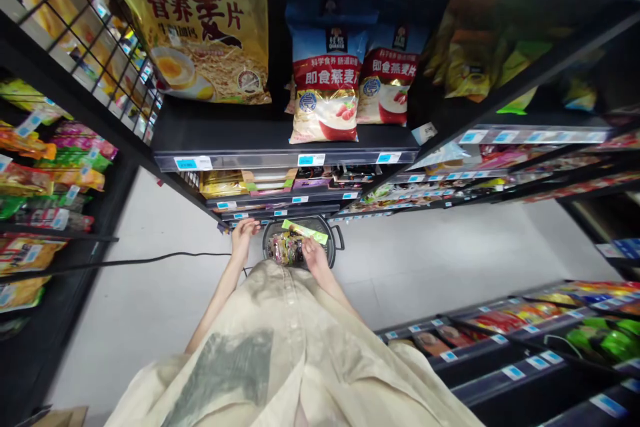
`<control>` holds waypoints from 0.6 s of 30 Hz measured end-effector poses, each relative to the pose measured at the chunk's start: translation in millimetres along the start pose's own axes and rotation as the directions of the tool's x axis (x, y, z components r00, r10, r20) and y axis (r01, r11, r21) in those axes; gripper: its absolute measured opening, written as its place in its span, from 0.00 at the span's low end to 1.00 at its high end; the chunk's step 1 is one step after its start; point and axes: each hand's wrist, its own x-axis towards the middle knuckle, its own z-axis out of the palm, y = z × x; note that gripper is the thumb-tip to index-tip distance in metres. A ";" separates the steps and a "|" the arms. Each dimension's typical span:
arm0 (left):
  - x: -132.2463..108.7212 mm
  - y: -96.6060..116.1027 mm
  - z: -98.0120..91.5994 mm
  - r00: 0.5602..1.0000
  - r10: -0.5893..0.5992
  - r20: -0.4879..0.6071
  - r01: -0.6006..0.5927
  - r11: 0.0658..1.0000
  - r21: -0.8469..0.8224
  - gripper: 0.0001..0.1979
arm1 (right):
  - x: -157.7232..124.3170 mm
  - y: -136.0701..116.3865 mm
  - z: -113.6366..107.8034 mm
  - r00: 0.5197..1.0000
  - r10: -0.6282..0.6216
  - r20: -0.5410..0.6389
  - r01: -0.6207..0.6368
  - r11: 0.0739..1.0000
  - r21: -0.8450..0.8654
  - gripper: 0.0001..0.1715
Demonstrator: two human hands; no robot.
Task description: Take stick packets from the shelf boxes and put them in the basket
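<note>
My left hand point(244, 237) is raised just left of a dark basket point(337, 250), its fingers loosely bent and apart, with nothing visible in them. My right hand point(315, 256) is over the basket's right part, its fingers closed at the edge of a shiny clear packet point(286, 248) with small dark and coloured pieces. How firmly it grips cannot be made out. A long green packet point(306, 231) lies slanted across the back of the basket, just beyond my right fingertips.
Ahead is a black shelf point(280, 130) with a large yellow cereal bag point(210, 33) and red-and-blue oatmeal bags point(326, 80). Packaged goods line the left rack point(60, 167) and the low right shelf point(500, 320). A black cord point(165, 256) runs leftward over the pale floor point(425, 253).
</note>
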 end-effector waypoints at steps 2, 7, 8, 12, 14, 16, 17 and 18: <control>-11.9 -10.0 -8.8 0.999 -0.046 -0.001 0.046 0.999 0.014 0.18 | 7.2 -7.0 9.8 1.000 -0.019 0.023 0.019 1.000 -0.009 0.09; -61.8 -43.2 -30.9 0.950 -0.235 0.207 0.204 0.966 0.160 0.14 | 33.9 -34.6 45.9 0.992 -0.085 0.088 0.084 0.996 0.019 0.05; -70.5 -47.4 -35.4 0.921 -0.281 0.270 0.232 0.952 0.199 0.14 | 38.1 -39.8 54.6 0.988 -0.096 0.118 0.095 0.995 0.013 0.05; -90.4 -50.3 -52.8 0.864 -0.311 0.396 0.132 0.899 0.418 0.15 | 48.7 -55.8 87.1 0.980 -0.108 0.166 0.118 0.992 -0.047 0.04; -94.5 -47.4 -61.3 0.899 -0.236 0.368 0.008 0.849 0.528 0.13 | 52.8 -61.6 99.4 0.980 -0.112 0.162 0.127 0.989 -0.081 0.03; -99.1 -45.3 -69.6 0.923 -0.191 0.334 -0.049 0.804 0.593 0.11 | 56.7 -66.0 108.3 0.980 -0.105 0.167 0.125 0.985 -0.116 0.03; -102.0 -45.0 -73.4 0.929 -0.184 0.321 -0.052 0.795 0.605 0.11 | 58.4 -67.5 111.7 0.981 -0.096 0.171 0.119 0.984 -0.133 0.03; -105.3 -45.3 -76.9 0.932 -0.188 0.311 -0.042 0.795 0.606 0.12 | 59.9 -68.1 114.7 0.981 -0.086 0.173 0.113 0.982 -0.148 0.03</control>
